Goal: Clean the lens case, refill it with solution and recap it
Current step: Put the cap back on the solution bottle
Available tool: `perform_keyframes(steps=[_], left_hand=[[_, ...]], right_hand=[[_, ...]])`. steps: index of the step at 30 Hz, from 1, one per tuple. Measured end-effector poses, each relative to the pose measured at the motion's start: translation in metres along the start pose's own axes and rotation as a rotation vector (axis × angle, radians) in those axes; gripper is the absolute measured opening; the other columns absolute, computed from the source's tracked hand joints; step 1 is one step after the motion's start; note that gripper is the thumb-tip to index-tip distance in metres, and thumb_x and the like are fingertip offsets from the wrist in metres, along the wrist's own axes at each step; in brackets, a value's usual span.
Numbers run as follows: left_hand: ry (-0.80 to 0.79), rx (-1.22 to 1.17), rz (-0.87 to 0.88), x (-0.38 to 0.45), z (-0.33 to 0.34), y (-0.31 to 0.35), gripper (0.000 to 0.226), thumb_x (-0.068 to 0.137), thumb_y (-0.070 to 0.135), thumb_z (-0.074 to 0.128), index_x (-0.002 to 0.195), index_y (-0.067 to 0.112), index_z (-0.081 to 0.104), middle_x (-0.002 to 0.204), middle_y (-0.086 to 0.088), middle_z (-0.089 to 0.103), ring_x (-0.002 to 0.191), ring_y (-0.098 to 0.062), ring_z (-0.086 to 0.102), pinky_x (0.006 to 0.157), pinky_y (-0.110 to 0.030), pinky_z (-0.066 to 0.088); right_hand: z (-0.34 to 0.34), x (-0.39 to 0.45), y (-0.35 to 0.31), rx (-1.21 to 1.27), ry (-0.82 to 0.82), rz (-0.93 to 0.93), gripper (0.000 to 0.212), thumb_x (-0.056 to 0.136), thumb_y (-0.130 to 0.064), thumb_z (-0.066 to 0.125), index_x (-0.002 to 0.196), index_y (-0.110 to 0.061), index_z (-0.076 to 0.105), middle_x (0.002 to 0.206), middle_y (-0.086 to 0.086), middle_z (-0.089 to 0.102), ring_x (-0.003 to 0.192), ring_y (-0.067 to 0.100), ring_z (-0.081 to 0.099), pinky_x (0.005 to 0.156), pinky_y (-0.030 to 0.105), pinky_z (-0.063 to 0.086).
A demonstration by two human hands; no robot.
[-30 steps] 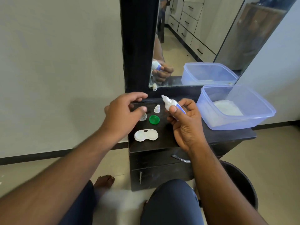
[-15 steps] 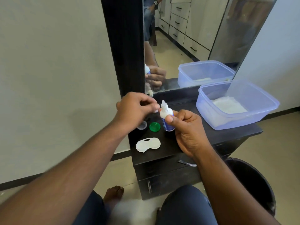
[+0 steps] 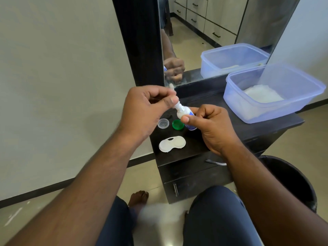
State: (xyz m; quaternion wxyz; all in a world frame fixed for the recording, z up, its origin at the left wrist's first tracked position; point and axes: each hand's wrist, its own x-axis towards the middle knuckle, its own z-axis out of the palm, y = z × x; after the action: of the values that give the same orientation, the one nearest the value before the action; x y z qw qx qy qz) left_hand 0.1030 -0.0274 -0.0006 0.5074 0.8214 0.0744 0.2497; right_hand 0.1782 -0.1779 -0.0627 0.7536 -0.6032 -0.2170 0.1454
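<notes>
Head view: your right hand (image 3: 211,126) grips the solution bottle (image 3: 184,114), tip tilted up-left into your left hand's (image 3: 143,110) pinch; the open lens case (image 3: 172,144) lies below-left on the surface (image 3: 230,132).

head cam | looks forward-down from above | close over hands (image 3: 211,126) and dresser top (image 3: 230,128)

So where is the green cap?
The green cap lies on the dark cabinet top, between the clear cap and the solution bottle, behind the white lens case.
</notes>
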Motion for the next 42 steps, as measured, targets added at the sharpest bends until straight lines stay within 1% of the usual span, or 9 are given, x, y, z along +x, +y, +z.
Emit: perform_keyframes(steps=[5,9,12,17,24,29,34,38,42], left_hand=[[-0.062,-0.010,-0.038,-0.003,0.005,-0.004,0.021,0.087,0.010,0.069,0.108,0.014,0.073,0.094,0.009,0.074,0.087,-0.001,0.070,0.074,-0.014,0.054],[-0.091,-0.141,-0.112,-0.005,0.007,-0.003,0.029,0.091,0.004,0.061,0.117,0.015,0.068,0.100,0.003,0.075,0.096,-0.006,0.070,0.084,-0.023,0.055],[-0.090,-0.326,-0.207,-0.005,0.010,0.000,0.033,0.092,0.004,0.060,0.122,0.015,0.065,0.100,-0.002,0.076,0.097,-0.013,0.071,0.092,-0.032,0.054],[-0.012,-0.305,-0.163,-0.004,0.015,0.000,0.023,0.081,0.000,0.072,0.103,0.006,0.073,0.091,-0.004,0.076,0.085,-0.014,0.074,0.074,-0.021,0.057],[0.124,-0.053,-0.074,-0.007,0.021,-0.004,0.023,0.071,0.024,0.084,0.083,0.009,0.071,0.068,-0.010,0.068,0.065,-0.027,0.066,0.059,-0.039,0.059],[0.215,0.063,-0.006,-0.007,0.030,0.000,0.032,0.069,0.037,0.084,0.075,0.012,0.065,0.055,0.002,0.057,0.052,-0.015,0.057,0.051,-0.029,0.054],[0.100,-0.010,-0.039,-0.002,0.027,0.001,0.020,0.074,0.024,0.082,0.088,0.014,0.071,0.075,-0.003,0.071,0.071,-0.018,0.070,0.066,-0.041,0.060],[-0.121,-0.200,-0.101,0.004,0.018,0.001,0.045,0.081,0.004,0.074,0.123,0.019,0.064,0.103,-0.003,0.073,0.097,-0.010,0.070,0.082,-0.031,0.059],[0.103,0.020,-0.060,0.004,0.010,-0.012,0.030,0.082,0.007,0.074,0.108,0.021,0.071,0.096,0.007,0.073,0.090,-0.002,0.068,0.082,-0.022,0.057]], right_hand=[[0.000,0.000,0.000,-0.022,-0.013,-0.005,0.028,0.063,-0.014,0.077,0.051,-0.011,0.052,0.066,0.003,0.071,0.091,0.023,0.071,0.074,0.031,0.055],[0.001,0.003,0.001,-0.016,-0.005,-0.005,0.030,0.063,-0.016,0.078,0.047,-0.017,0.053,0.063,0.005,0.069,0.089,0.023,0.071,0.075,0.032,0.054],[0.001,0.002,0.000,-0.009,-0.006,-0.007,0.030,0.063,-0.015,0.077,0.051,-0.009,0.050,0.060,0.002,0.067,0.085,0.020,0.071,0.073,0.027,0.053],[0.002,0.003,-0.001,0.033,-0.005,-0.029,0.030,0.064,-0.013,0.077,0.049,-0.014,0.051,0.059,0.004,0.066,0.080,0.021,0.071,0.070,0.027,0.053],[-0.001,0.001,-0.001,-0.071,-0.023,-0.046,0.028,0.067,-0.010,0.077,0.054,-0.012,0.052,0.069,0.006,0.071,0.092,0.022,0.071,0.075,0.032,0.055],[0.001,-0.001,-0.003,-0.049,-0.015,-0.051,0.028,0.067,-0.004,0.078,0.068,-0.007,0.051,0.068,0.008,0.067,0.084,0.022,0.070,0.071,0.033,0.056],[0.002,-0.002,-0.005,0.000,-0.002,-0.020,0.036,0.062,-0.013,0.079,0.093,-0.010,0.060,0.087,0.012,0.074,0.086,0.026,0.071,0.072,0.035,0.057],[0.002,-0.001,-0.007,0.112,0.022,-0.020,0.031,0.063,-0.010,0.078,0.089,-0.013,0.063,0.080,0.007,0.074,0.075,0.019,0.070,0.066,0.028,0.056],[0.002,-0.001,-0.007,0.161,0.045,-0.022,0.030,0.061,-0.010,0.078,0.087,-0.015,0.063,0.082,0.006,0.074,0.077,0.019,0.070,0.064,0.025,0.053]])
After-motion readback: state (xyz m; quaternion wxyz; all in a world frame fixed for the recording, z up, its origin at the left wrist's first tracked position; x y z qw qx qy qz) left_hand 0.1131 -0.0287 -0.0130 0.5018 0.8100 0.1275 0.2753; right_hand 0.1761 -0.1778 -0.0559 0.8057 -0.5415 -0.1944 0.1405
